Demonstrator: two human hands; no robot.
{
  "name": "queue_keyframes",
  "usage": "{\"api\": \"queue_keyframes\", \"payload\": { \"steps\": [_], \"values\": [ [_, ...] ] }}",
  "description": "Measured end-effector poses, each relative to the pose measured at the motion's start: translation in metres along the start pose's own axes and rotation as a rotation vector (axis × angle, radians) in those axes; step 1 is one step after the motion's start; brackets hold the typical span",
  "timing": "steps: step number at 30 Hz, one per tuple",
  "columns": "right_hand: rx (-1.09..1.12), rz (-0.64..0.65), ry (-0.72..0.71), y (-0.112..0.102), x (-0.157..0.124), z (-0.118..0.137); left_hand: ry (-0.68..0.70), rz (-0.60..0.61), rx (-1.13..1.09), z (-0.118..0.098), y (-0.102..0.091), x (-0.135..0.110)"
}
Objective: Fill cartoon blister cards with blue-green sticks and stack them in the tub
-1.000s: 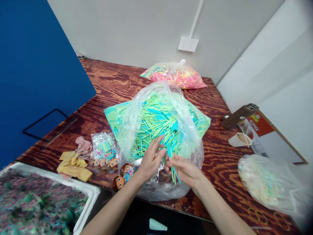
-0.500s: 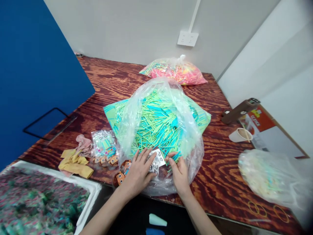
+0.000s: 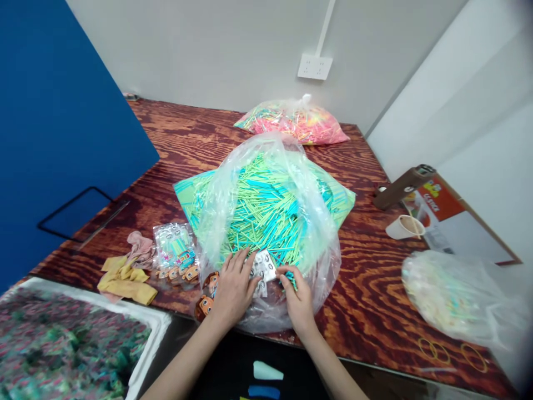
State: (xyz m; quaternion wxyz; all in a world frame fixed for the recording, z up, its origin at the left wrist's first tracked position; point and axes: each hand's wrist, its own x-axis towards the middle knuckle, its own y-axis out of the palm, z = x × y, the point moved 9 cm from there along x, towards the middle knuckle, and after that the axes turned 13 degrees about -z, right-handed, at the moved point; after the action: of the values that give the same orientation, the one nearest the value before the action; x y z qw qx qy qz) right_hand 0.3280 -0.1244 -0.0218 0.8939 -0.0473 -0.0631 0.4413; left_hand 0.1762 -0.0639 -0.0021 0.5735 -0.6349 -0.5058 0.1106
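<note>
A large clear plastic bag [image 3: 270, 166] lies open on the wooden table [image 3: 187, 133], heaped with green and blue sticks [image 3: 266, 211]. My left hand [image 3: 233, 286] lies flat at the bag's near edge, fingers pressing a small clear printed packet [image 3: 265, 265]. My right hand [image 3: 296, 297] is closed on a small bunch of the green and blue sticks beside that packet. More printed packets [image 3: 177, 253] with cartoon faces lie just left of my left hand.
A bag of pink and yellow sticks [image 3: 291, 122] sits at the back. Another clear bag [image 3: 453, 300] lies right, near a paper cup [image 3: 402, 226], a brown tool [image 3: 402, 186] and a box [image 3: 453, 222]. Yellow cloth [image 3: 122, 278] and a white tray [image 3: 154, 322] are left. Rubber bands [image 3: 433, 350] lie front right.
Both hands dropped from the stick pile to the bag's near edge. My left hand went flat onto the small packet, and my right hand brought its bunch of sticks beside it.
</note>
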Motion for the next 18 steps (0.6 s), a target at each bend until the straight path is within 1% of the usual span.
{"api": "queue_keyframes", "payload": {
  "steps": [2,5,7,9,11,12,14,16,18],
  "values": [
    [-0.006,0.006,0.002,0.001,-0.001,-0.001,0.002,0.023,0.005,-0.002,-0.003,0.003],
    [-0.026,0.027,0.016,0.003,0.0,-0.002,0.004,0.013,0.004,-0.015,-0.019,0.012],
    [-0.039,0.048,0.015,0.006,0.004,-0.001,0.031,-0.015,-0.043,-0.032,-0.031,0.019],
    [-0.025,0.076,0.013,0.01,0.007,-0.002,0.097,-0.001,-0.136,-0.054,-0.036,0.021],
    [0.014,0.095,0.014,0.013,0.01,-0.003,0.156,0.047,-0.223,-0.073,-0.032,0.018],
    [0.033,0.099,0.013,0.014,0.01,-0.003,0.167,0.065,-0.253,-0.078,-0.029,0.015],
    [0.056,0.1,0.007,0.015,0.01,-0.005,0.154,0.056,-0.274,-0.08,-0.025,0.01],
    [0.061,0.099,-0.006,0.016,0.009,-0.005,0.147,0.008,-0.259,-0.079,-0.023,0.004],
    [0.05,0.082,-0.008,0.015,0.008,-0.006,0.19,-0.013,-0.223,-0.08,-0.019,-0.001]
  ]
}}
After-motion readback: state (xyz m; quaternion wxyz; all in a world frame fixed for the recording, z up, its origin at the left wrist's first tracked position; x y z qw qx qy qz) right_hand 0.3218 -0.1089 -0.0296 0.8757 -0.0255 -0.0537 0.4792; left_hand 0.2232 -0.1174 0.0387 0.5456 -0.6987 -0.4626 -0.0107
